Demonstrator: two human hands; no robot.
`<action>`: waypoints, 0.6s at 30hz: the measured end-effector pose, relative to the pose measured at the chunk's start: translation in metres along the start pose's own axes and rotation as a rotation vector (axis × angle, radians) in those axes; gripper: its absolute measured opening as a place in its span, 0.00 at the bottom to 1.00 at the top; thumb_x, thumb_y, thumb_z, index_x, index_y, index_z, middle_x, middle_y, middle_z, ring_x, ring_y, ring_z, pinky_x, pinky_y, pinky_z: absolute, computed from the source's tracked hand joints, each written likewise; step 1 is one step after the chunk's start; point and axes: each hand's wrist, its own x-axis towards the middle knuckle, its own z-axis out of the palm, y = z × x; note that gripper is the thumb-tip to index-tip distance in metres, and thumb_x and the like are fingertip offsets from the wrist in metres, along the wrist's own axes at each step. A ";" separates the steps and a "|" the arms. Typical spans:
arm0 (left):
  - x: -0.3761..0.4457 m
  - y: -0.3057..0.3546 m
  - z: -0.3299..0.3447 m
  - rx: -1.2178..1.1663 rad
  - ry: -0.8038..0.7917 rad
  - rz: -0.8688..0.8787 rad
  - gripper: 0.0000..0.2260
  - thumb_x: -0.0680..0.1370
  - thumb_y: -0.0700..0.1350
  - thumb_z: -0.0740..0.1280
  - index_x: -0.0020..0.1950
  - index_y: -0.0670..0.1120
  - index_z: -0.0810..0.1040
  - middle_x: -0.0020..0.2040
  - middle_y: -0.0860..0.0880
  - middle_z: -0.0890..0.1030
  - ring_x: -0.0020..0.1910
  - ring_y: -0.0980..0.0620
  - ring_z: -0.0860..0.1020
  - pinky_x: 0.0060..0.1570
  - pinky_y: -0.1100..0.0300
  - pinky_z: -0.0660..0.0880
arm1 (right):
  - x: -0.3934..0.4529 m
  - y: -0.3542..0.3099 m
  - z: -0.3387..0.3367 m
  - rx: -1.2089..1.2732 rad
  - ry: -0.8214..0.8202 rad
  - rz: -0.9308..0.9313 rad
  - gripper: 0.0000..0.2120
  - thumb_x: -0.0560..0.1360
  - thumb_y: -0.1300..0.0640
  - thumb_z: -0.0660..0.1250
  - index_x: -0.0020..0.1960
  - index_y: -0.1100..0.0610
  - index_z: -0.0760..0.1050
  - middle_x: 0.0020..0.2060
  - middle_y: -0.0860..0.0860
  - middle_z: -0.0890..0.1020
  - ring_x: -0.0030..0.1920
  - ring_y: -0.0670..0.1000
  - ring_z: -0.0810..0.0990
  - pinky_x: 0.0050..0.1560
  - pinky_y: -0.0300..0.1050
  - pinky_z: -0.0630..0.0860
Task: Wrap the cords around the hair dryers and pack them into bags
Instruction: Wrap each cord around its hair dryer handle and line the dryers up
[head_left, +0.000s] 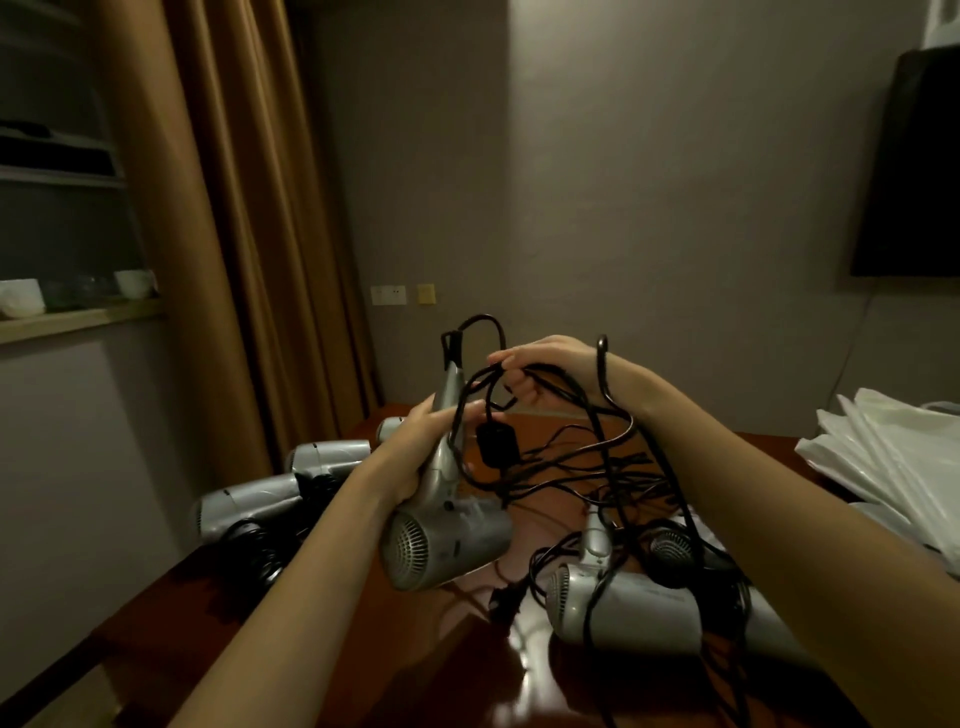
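Above table, right hand (550, 371) grips cords (524, 371).

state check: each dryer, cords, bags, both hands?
Held hair dryer: lifted, cord unwrapped.
Left hand: grips its handle.
Right hand: fingers curled round black cords, tangled.
Near dryer: lying on table, cord loose.
Far dryers: lying, unbagged.
Plastic bags: stacked flat.
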 end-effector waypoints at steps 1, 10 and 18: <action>0.003 0.002 0.002 -0.020 -0.001 0.008 0.19 0.78 0.46 0.68 0.68 0.46 0.72 0.56 0.41 0.83 0.44 0.49 0.84 0.32 0.59 0.78 | -0.002 -0.003 0.000 0.011 0.024 -0.014 0.08 0.80 0.65 0.58 0.55 0.62 0.75 0.29 0.49 0.76 0.29 0.44 0.73 0.30 0.34 0.72; 0.032 0.020 0.061 0.020 -0.014 0.050 0.15 0.77 0.46 0.69 0.63 0.51 0.77 0.56 0.47 0.84 0.58 0.45 0.80 0.36 0.57 0.79 | -0.042 -0.026 -0.066 0.048 0.463 -0.259 0.06 0.79 0.67 0.60 0.48 0.62 0.76 0.31 0.53 0.77 0.25 0.44 0.76 0.28 0.34 0.75; 0.055 0.022 0.122 0.191 -0.059 0.086 0.11 0.76 0.50 0.71 0.52 0.44 0.75 0.36 0.47 0.82 0.25 0.53 0.77 0.24 0.61 0.74 | -0.096 -0.007 -0.144 -0.435 0.844 -0.296 0.10 0.79 0.70 0.59 0.58 0.69 0.72 0.34 0.57 0.79 0.27 0.46 0.77 0.28 0.34 0.73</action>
